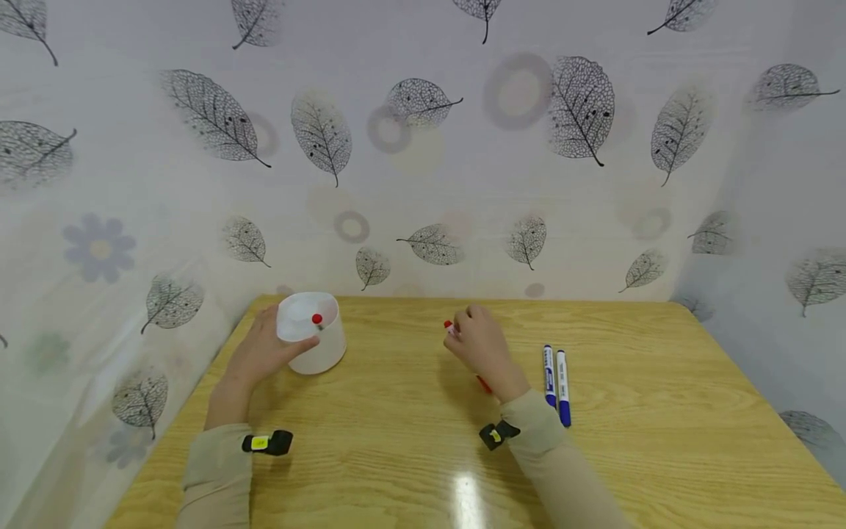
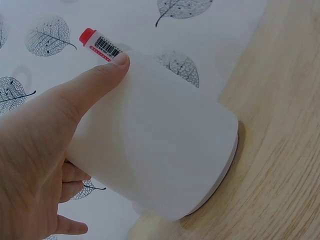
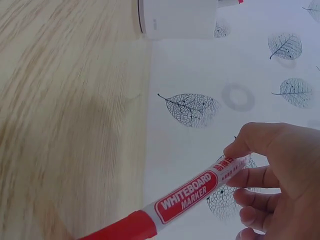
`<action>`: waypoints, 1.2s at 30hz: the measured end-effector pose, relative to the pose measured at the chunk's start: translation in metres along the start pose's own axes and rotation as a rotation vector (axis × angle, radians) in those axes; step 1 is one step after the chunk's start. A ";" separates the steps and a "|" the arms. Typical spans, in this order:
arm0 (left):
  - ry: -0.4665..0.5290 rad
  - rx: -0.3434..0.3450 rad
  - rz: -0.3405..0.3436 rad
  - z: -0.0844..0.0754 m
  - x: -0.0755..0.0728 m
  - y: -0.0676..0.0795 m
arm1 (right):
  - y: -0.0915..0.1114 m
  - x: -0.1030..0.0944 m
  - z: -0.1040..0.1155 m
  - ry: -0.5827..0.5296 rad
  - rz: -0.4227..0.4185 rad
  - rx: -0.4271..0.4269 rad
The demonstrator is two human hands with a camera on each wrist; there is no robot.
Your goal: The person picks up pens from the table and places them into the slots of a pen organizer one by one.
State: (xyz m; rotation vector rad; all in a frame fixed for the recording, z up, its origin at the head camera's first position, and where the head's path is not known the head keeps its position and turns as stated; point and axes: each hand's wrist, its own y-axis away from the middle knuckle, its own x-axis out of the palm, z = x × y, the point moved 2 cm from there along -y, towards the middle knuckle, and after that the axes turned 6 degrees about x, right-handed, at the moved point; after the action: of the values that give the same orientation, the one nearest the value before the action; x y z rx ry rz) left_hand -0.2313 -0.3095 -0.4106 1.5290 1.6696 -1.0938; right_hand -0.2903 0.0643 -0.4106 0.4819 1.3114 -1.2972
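Note:
My left hand [image 1: 261,349] grips a white round container [image 1: 324,351] at the left of the table, with the thumb on its near side. In the left wrist view the thumb lies along the container wall [image 2: 165,130] near the rim. A red-ended marker [image 1: 317,319] stands in the container, its end poking above the rim. My right hand [image 1: 481,345] pinches a red whiteboard marker [image 3: 187,196] between thumb and fingers, above the table. The marker is tilted, its red cap [image 3: 125,227] pointing down and away from the fingers.
Two blue-capped markers [image 1: 563,389] lie side by side on the wooden table [image 1: 396,441], right of my right hand. Behind the table hangs a pale sheet [image 1: 436,184] printed with leaves, which also runs along both sides.

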 end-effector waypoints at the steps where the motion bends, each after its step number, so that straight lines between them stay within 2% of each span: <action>1: -0.001 -0.001 0.001 0.000 0.000 0.000 | -0.001 0.000 0.003 -0.002 -0.016 -0.011; 4: -0.004 0.000 -0.001 0.000 -0.001 -0.001 | -0.003 -0.001 0.011 -0.010 -0.076 -0.053; 11: -0.007 0.001 0.003 0.000 -0.002 -0.001 | -0.010 -0.001 0.030 -0.085 -0.283 -0.174; 17: 0.009 0.006 0.002 -0.001 -0.001 0.000 | -0.018 -0.001 0.046 -0.165 -0.405 -0.218; 21: 0.009 0.009 0.006 0.000 0.000 -0.001 | -0.024 -0.004 0.055 -0.211 -0.424 -0.202; 29: 0.011 0.001 0.005 0.000 0.000 0.000 | -0.038 -0.011 0.076 -0.342 -0.404 -0.163; 36: 0.012 -0.004 0.003 -0.001 -0.001 -0.002 | -0.053 -0.011 0.097 -0.426 -0.463 -0.177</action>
State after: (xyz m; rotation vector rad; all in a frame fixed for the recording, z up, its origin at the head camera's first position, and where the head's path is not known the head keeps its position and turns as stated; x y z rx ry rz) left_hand -0.2329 -0.3089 -0.4086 1.5385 1.6762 -1.0812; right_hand -0.2929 -0.0310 -0.3532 -0.2330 1.1924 -1.5369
